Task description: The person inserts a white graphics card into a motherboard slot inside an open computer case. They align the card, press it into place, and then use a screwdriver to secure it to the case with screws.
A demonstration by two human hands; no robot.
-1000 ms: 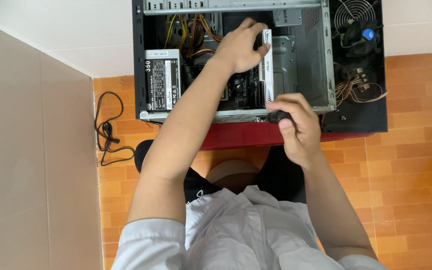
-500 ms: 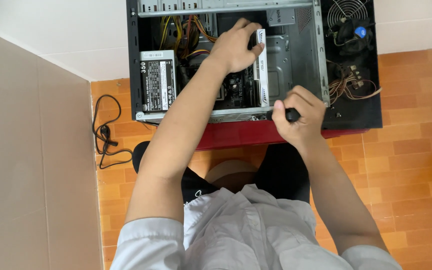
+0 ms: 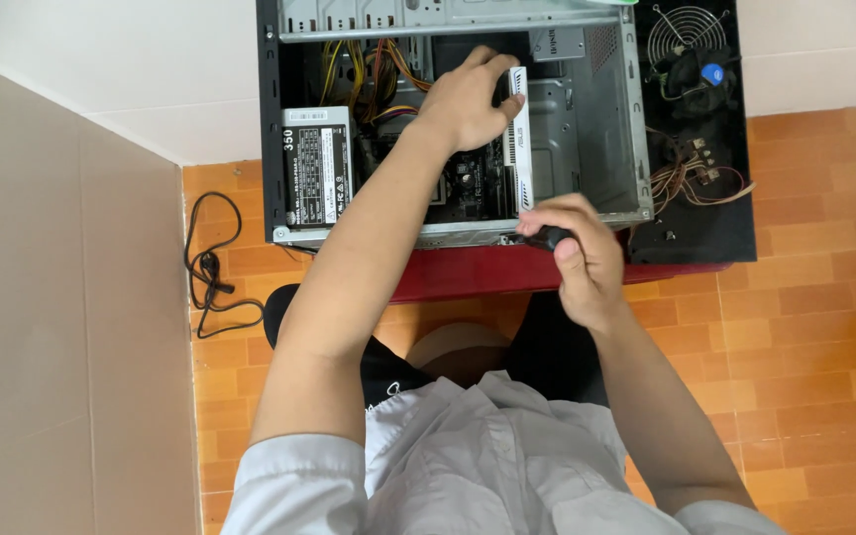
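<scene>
An open desktop computer case (image 3: 587, 119) lies on its side on a low red table (image 3: 468, 274). My left hand (image 3: 463, 99) reaches inside and grips the top of a white expansion card (image 3: 521, 149) that stands upright over the motherboard. My right hand (image 3: 577, 253) is at the case's near edge, closed around the black handle of a screwdriver (image 3: 545, 238) whose tip points left at the card's bracket. A power supply (image 3: 316, 176) with a label sits at the case's left, with coloured wires above it.
The detached black side panel (image 3: 695, 129) with a fan and loose wires lies right of the case. A black cable (image 3: 212, 272) is coiled on the orange tiled floor at left. A beige wall runs along the left side.
My right hand with the screwdriver has shifted slightly along the case's near edge toward the card's bracket. My left hand stays on the white card.
</scene>
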